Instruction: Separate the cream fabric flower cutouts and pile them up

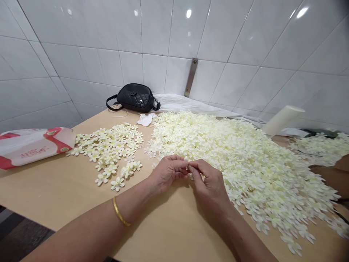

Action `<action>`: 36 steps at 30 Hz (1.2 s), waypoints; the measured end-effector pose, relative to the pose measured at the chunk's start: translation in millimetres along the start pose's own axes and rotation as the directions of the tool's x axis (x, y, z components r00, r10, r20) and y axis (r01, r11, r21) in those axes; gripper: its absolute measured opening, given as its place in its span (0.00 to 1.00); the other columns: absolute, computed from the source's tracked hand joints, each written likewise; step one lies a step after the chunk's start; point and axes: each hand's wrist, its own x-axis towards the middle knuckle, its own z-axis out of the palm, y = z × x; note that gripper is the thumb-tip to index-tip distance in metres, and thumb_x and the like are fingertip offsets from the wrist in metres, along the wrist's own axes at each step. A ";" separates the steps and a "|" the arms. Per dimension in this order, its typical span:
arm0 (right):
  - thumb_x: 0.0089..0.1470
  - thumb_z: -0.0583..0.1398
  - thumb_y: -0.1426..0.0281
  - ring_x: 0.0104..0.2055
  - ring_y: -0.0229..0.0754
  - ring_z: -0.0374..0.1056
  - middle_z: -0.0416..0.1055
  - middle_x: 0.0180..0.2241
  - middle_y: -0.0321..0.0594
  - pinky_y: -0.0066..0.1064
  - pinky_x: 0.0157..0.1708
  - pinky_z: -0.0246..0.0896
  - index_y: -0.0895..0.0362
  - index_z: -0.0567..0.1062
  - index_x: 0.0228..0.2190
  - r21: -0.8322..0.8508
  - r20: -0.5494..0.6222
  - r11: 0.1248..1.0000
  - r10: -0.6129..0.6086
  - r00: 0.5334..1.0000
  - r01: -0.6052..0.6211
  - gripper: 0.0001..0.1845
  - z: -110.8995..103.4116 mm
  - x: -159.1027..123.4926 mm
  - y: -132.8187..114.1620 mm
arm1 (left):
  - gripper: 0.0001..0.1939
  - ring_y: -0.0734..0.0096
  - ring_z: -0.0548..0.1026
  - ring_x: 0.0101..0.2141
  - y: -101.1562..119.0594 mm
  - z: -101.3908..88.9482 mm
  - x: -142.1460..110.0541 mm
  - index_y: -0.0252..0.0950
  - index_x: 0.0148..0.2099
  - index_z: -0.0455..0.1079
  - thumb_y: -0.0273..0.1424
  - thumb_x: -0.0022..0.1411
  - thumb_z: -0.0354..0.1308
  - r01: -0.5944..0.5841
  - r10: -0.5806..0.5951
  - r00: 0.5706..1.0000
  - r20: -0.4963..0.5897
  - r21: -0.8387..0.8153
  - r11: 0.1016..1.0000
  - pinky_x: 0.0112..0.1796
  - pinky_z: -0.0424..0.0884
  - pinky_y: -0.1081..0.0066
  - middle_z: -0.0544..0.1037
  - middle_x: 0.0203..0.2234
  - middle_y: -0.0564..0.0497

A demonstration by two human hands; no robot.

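White tiled walls back a pale wooden table. At its near middle, the left hand and right hand meet fingertip to fingertip, pinching a small cream fabric flower. Left lies a small sorted spread of flowers; right, the far bigger heap seems unsorted.

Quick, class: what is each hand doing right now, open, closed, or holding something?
Left hand: fingers pinched on a small flower at the pile edge.
Right hand: pinched on the same flower.
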 end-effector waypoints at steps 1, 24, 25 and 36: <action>0.52 0.51 0.74 0.28 0.38 0.65 0.70 0.26 0.38 0.27 0.28 0.59 0.57 0.71 0.28 0.012 0.009 1.000 0.009 1.000 -0.009 0.10 -0.4 0.2 0.3 | 0.07 0.77 0.69 0.20 0.1 0.0 -0.1 0.31 0.26 0.64 0.22 0.44 0.61 0.003 -0.003 1.000 0.002 0.007 1.000 0.26 0.66 0.74 0.70 0.17 0.52; 0.51 0.53 0.71 0.26 0.36 0.64 0.69 0.24 0.35 0.26 0.26 0.59 0.57 0.68 0.28 0.089 0.001 0.982 0.166 0.986 -0.166 0.04 -1.9 0.1 -0.4 | 0.07 0.74 0.72 0.21 -0.8 -3.4 3.0 0.31 0.27 0.63 0.17 0.45 0.56 0.020 -0.019 0.999 0.031 -0.048 0.999 0.28 0.70 0.73 0.72 0.17 0.50; 0.51 0.53 0.71 0.26 0.36 0.64 0.68 0.24 0.35 0.26 0.26 0.59 0.57 0.68 0.29 0.070 -0.004 0.986 0.155 0.988 -0.154 0.04 -1.5 0.0 -0.1 | 0.07 0.74 0.72 0.21 -1.2 -3.5 2.9 0.31 0.27 0.63 0.17 0.45 0.56 0.021 -0.020 0.999 0.036 -0.043 0.999 0.29 0.70 0.72 0.72 0.17 0.50; 0.53 0.51 0.71 0.23 0.35 0.63 0.68 0.21 0.34 0.25 0.25 0.55 0.57 0.70 0.26 0.014 0.034 0.993 0.119 0.992 -0.119 0.10 -3.9 2.0 1.1 | 0.06 0.75 0.69 0.19 -5.4 -1.9 -0.1 0.32 0.23 0.64 0.23 0.43 0.60 -0.046 0.041 0.999 0.036 0.141 0.989 0.26 0.67 0.69 0.70 0.16 0.51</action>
